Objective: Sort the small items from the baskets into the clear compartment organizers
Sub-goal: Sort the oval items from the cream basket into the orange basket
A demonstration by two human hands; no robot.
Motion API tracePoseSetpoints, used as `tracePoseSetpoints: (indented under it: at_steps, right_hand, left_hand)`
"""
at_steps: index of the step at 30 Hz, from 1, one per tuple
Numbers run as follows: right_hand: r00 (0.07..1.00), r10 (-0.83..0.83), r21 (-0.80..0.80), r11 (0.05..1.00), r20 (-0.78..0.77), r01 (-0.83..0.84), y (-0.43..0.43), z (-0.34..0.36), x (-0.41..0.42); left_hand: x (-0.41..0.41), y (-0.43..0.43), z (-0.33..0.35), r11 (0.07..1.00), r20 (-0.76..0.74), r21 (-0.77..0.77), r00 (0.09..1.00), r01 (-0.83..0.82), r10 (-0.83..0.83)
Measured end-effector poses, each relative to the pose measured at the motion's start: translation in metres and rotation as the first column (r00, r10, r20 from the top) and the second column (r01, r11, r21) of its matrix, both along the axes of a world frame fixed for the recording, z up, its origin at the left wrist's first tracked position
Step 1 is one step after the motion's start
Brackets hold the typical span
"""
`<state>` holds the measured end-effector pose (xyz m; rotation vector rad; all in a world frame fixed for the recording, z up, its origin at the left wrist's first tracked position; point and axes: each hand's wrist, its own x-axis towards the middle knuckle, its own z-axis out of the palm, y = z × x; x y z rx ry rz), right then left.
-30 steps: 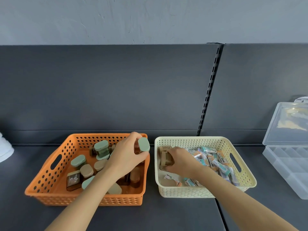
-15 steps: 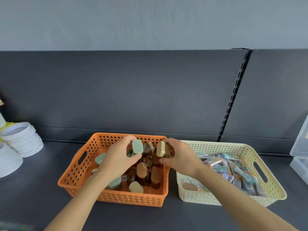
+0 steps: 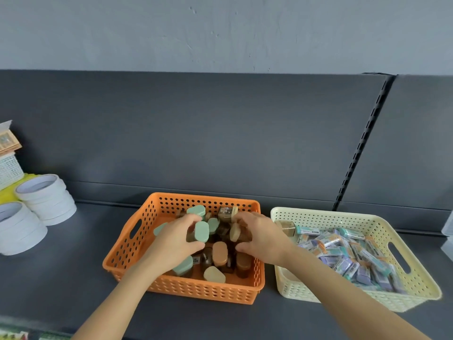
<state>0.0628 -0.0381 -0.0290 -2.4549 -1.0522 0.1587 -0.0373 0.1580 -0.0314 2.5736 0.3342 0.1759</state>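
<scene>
Small brown bottles with rounded matte caps are filling the perforated orange plastic basket (image 3: 127, 251). In the head view we are clasping a green-capped bottle (image 3: 199, 232) in our left hand (image 3: 175, 244), and our right hand (image 3: 263, 238) is gripping a beige-capped bottle (image 3: 235, 232) just right of it. Right of this, the cream lattice basket (image 3: 414, 285) is holding glossy wrapped packets (image 3: 343, 251).

This looks like a shop: a dark metal display shelf (image 3: 73, 266) with a back panel (image 3: 196, 131) and a slotted upright (image 3: 362, 143) at right, stock in an orange basket (image 3: 127, 244) and a cream basket (image 3: 343, 217), and tape rolls (image 3: 46, 200) stacked at left.
</scene>
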Motion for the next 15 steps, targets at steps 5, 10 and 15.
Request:
tracePoseSetpoints:
  at_steps: [5, 10, 15]
  right_hand:
    - [0.995, -0.093, 0.096, 0.992, 0.049, 0.088, -0.035, 0.017, 0.008]
    - [0.955, -0.289, 0.021, 0.957, 0.069, 0.288, -0.085, 0.017, 0.034]
    - [0.945, -0.325, -0.098, 0.940, 0.036, 0.327, -0.122, 0.011, 0.039]
  left_hand:
    - [0.009, -0.011, 0.012, 0.999, 0.079, -0.026, 0.996, 0.040, -0.038]
    - [0.023, -0.043, 0.027, 0.992, 0.157, -0.026, 0.981, 0.123, -0.118]
    - [0.043, -0.083, 0.028, 0.973, 0.171, 0.020, 0.958, 0.232, -0.232]
